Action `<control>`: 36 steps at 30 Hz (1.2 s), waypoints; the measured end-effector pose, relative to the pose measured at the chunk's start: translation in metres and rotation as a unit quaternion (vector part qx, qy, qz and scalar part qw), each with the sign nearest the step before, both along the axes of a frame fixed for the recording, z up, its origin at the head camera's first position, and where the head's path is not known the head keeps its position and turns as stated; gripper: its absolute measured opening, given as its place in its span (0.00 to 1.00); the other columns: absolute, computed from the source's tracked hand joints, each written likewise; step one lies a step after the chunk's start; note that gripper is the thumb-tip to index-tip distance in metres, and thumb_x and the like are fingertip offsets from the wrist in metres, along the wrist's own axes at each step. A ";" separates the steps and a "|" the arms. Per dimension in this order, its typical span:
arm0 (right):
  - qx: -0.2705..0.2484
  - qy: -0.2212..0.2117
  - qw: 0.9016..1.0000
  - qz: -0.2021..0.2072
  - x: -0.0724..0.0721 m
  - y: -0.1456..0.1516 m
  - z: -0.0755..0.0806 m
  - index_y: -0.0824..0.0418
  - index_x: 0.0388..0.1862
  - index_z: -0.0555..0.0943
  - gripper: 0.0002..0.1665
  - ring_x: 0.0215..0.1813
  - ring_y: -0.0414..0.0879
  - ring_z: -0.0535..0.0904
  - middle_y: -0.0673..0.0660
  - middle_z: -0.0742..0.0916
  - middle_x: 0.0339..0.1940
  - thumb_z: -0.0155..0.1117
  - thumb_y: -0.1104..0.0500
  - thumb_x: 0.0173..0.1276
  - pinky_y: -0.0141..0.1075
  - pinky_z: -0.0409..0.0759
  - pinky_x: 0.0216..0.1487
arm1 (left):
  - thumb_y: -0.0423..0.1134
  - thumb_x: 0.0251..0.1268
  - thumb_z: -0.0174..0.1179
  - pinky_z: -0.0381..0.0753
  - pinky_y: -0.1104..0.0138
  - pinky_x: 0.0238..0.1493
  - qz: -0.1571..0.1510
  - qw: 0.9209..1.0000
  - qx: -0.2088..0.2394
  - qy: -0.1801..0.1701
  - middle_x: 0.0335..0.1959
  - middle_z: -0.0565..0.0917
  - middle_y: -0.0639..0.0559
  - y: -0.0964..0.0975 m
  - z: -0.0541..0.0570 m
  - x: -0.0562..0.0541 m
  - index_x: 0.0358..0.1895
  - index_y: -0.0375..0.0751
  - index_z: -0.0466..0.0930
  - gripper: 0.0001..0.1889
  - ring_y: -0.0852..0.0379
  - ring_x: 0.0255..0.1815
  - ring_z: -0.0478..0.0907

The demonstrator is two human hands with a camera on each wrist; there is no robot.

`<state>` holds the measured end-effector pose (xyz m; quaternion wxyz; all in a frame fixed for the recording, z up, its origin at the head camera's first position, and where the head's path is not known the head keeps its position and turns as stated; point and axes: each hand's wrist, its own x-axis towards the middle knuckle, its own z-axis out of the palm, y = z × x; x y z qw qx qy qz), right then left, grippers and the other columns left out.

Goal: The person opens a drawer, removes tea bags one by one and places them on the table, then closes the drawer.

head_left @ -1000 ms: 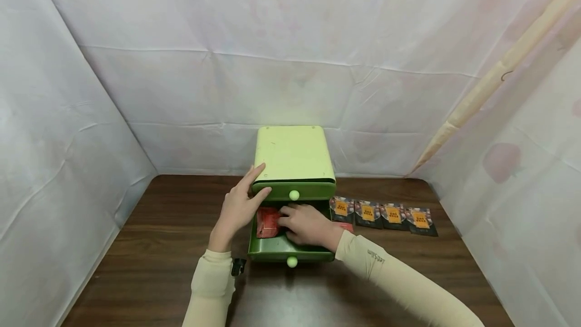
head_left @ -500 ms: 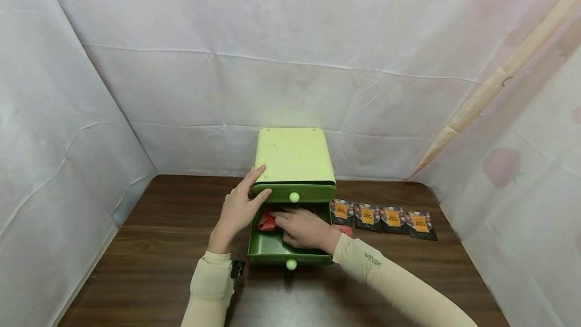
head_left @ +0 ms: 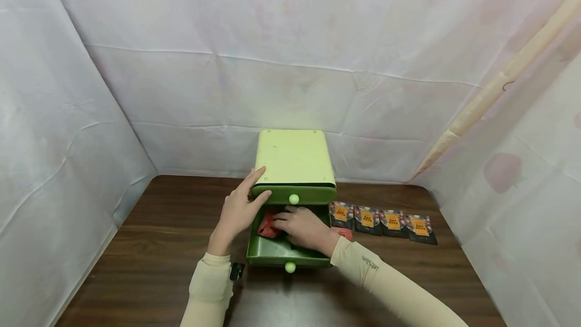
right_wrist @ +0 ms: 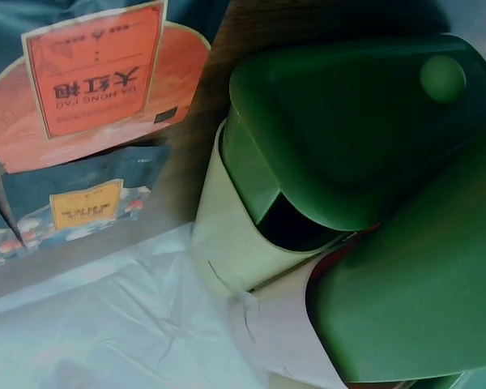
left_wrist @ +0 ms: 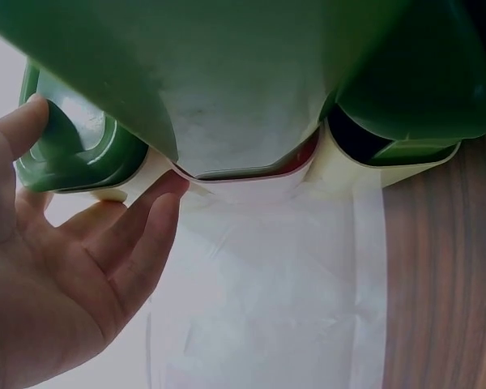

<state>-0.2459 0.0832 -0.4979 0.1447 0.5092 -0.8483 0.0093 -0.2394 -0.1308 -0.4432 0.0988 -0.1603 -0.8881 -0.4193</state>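
A small cabinet [head_left: 294, 158] with a pale yellow-green shell stands at the table's back. Its green upper drawer [head_left: 274, 196] is pushed in; the lower drawer [head_left: 268, 254] is pulled out. My left hand [head_left: 236, 211] rests along the cabinet's left side with fingers extended, its thumb on the upper drawer's front. Inside the lower drawer, my right hand [head_left: 304, 228] has its bent fingers at a red packet [head_left: 268, 226]. That thumb is hidden, so whether it pinches the packet does not show. The right wrist view misses the right hand.
Several dark tea packets [head_left: 367, 219] with orange labels lie in a row right of the cabinet. A red-and-dark packet [right_wrist: 97, 85] lies beside them, against the drawer's right side. White sheeting [head_left: 218, 95] walls in the wooden table [head_left: 154, 246].
The red packet first lay flat and upright, then shifted back and crumpled under my right fingers. Now it lies tilted, more of it visible. The left hand keeps its place.
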 end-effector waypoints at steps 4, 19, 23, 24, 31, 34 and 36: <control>-0.028 -0.005 0.999 0.020 0.001 0.000 0.002 0.49 0.54 0.83 0.16 0.57 0.43 0.76 0.46 0.84 0.52 0.64 0.57 0.68 0.37 0.75 0.56 | 0.59 0.69 0.55 0.58 0.64 0.11 0.006 1.000 0.000 0.006 0.76 0.56 0.52 0.000 -0.001 0.000 0.75 0.70 0.57 0.32 0.61 0.05 0.50; -0.114 -0.022 0.992 0.054 0.025 0.024 0.039 0.55 0.60 0.81 0.26 0.56 0.42 0.80 0.52 0.84 0.56 0.67 0.66 0.62 0.36 0.78 0.51 | 0.60 0.69 0.54 0.60 0.63 0.11 0.006 1.000 0.000 0.005 0.76 0.56 0.48 0.001 0.000 0.000 0.75 0.68 0.57 0.33 0.60 0.05 0.51; -0.127 -0.045 0.990 0.042 0.032 0.041 0.040 0.56 0.61 0.81 0.29 0.55 0.44 0.80 0.53 0.83 0.57 0.68 0.67 0.59 0.38 0.79 0.51 | 0.61 0.69 0.54 0.60 0.62 0.10 0.006 1.000 0.006 -0.002 0.76 0.56 0.48 0.002 -0.002 0.000 0.75 0.69 0.57 0.33 0.60 0.04 0.51; -0.132 -0.048 0.989 0.040 0.034 0.045 0.040 0.56 0.61 0.81 0.29 0.55 0.44 0.80 0.53 0.83 0.57 0.69 0.67 0.58 0.38 0.79 0.50 | 0.61 0.69 0.54 0.60 0.62 0.10 0.005 1.000 0.007 -0.002 0.76 0.56 0.48 0.002 -0.002 0.000 0.75 0.69 0.57 0.32 0.61 0.04 0.51; -0.197 -0.015 0.980 0.039 0.048 0.077 0.047 0.60 0.59 0.82 0.32 0.53 0.46 0.82 0.56 0.84 0.56 0.60 0.73 0.52 0.34 0.77 0.36 | 0.61 0.69 0.54 0.56 0.64 0.10 0.009 1.000 0.008 -0.001 0.76 0.55 0.53 0.003 -0.002 -0.001 0.75 0.70 0.56 0.32 0.61 0.05 0.48; -0.228 0.008 0.973 0.034 0.055 0.092 0.049 0.61 0.58 0.82 0.33 0.50 0.48 0.83 0.56 0.84 0.55 0.50 0.73 0.51 0.33 0.68 0.30 | 0.61 0.69 0.54 0.55 0.65 0.10 0.010 1.000 0.005 -0.004 0.76 0.55 0.53 0.003 -0.002 -0.001 0.75 0.70 0.56 0.32 0.60 0.06 0.48; -0.247 0.019 0.968 0.030 0.060 0.101 0.052 0.62 0.58 0.82 0.34 0.47 0.48 0.83 0.57 0.84 0.55 0.45 0.72 0.51 0.33 0.65 0.29 | 0.61 0.69 0.53 0.55 0.65 0.10 0.012 1.000 0.003 -0.008 0.77 0.55 0.53 0.002 -0.002 0.000 0.75 0.71 0.55 0.32 0.59 0.06 0.49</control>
